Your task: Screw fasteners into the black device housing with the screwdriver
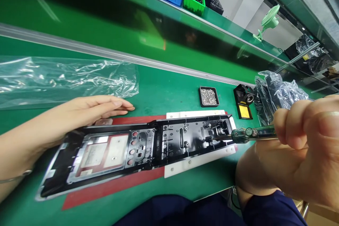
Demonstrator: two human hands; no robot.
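Note:
A long black plastic housing (196, 136) with a rectangular window frame at its left end lies on a red and white fixture (180, 169). My left hand (97, 111) rests along the housing's upper left edge, palm down, fingers stretched out and holding nothing. At the right, my right hand (304, 148) is wrapped round a screwdriver (247, 135) with a translucent greenish body. Its shaft points left, and the tip reaches the inside of the housing's right part, near a small post. Whether a screw sits under the tip cannot be made out.
Behind the housing stands a small black tray of screws (208, 97). A soldering-iron stand with a yellow sponge (243, 111) and plastic-wrapped parts (280, 91) are at the right. Clear plastic bags (66, 79) lie back left. Beyond the ledge are bins (194, 1) and a person's arm.

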